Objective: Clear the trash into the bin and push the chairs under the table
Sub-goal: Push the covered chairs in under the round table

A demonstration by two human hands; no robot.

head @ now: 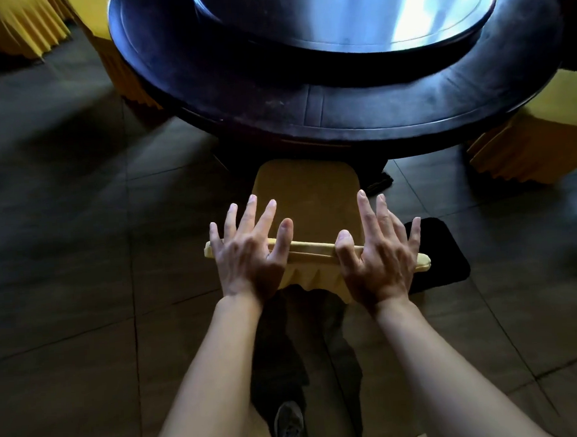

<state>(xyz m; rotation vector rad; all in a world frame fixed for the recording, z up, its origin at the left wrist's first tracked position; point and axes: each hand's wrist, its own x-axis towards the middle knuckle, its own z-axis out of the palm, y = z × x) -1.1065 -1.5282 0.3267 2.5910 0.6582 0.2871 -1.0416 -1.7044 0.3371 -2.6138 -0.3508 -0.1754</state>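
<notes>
Flat hands (249, 253) (379, 253), pleated yellow chair (307, 197)

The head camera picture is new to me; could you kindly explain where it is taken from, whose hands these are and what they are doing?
There is no machine here. A person wears a wide-angle camera on the head, so you look forward and down along their own bare arms. The left hand and right hand lie with straight, spread fingers on the backrest top of a yellow-covered chair. Neither has a grip round it; they rest flat on it, as if for pushing. The chair's seat points toward a round dark wooden table, which carries a shiny turntable. No trash shows on the part of the table in view. Other yellow chair covers show at the left and right edges. On the tiled floor are a dark mat beside the chair and the person's shoe at the bottom.
</notes>
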